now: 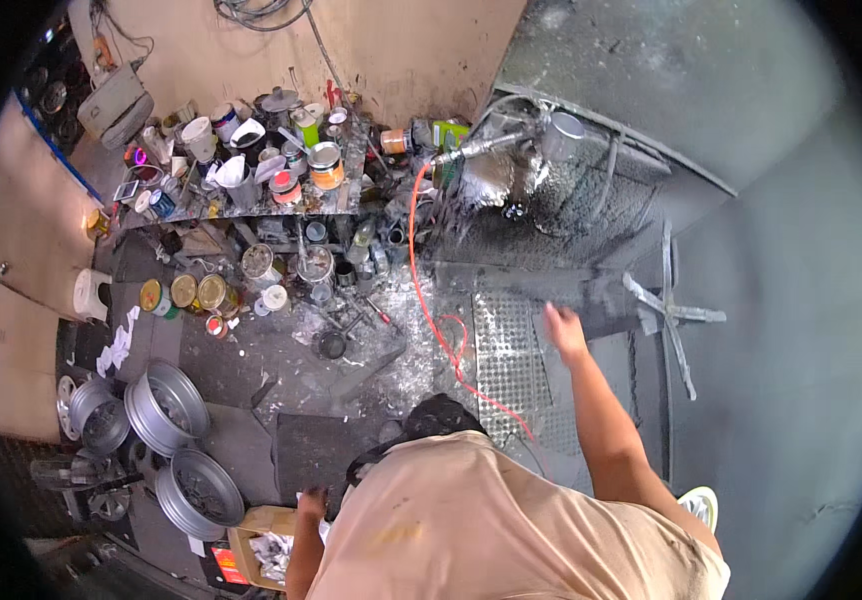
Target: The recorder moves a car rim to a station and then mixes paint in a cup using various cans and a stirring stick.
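I see the open brown cardboard box (271, 518) of crumpled whitish material (272, 556) just left of the nearer left hand (312, 503), the right hand (564, 331) well apart, both hands' finger spread unclear to me.

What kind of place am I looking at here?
Probably a workshop where wheels get painted: paint cans crowd a stained bench, bare metal rims sit on the floor, and an orange hose runs up to what looks like a spray gun.
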Available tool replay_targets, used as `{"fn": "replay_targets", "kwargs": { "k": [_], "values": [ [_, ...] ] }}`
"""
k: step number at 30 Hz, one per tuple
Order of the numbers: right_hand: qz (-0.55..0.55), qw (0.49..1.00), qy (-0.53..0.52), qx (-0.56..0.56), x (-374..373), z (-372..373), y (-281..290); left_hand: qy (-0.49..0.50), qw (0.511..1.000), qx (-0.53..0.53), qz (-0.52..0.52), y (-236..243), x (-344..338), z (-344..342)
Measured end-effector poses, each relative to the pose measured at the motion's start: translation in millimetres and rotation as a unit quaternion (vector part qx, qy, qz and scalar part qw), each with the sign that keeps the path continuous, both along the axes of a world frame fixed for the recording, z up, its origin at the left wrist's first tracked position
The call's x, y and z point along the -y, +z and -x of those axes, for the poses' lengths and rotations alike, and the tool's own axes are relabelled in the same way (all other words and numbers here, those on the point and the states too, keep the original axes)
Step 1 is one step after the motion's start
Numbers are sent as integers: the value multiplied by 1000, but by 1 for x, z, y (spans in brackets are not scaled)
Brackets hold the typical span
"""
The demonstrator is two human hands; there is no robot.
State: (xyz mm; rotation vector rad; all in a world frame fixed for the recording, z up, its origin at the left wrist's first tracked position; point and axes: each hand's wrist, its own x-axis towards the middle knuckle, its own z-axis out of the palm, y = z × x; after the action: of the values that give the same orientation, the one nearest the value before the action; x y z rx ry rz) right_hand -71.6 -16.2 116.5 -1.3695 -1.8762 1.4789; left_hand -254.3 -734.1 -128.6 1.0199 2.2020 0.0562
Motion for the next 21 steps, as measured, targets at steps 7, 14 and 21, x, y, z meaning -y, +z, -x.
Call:
{"fn": "replay_targets", "kwargs": {
  "k": [7,14,21],
  "values": [
    [-118,972,-95,-177,-176,263,82,524,835,145,-87,31,-30,-52],
    [-70,951,-301,-34,-244,363,85,608,763,198,-94,91,-97,-10],
    [-74,913,-376,-140,-247,392,96,436,890,80,-105,178,-237,127]
  ]
}}
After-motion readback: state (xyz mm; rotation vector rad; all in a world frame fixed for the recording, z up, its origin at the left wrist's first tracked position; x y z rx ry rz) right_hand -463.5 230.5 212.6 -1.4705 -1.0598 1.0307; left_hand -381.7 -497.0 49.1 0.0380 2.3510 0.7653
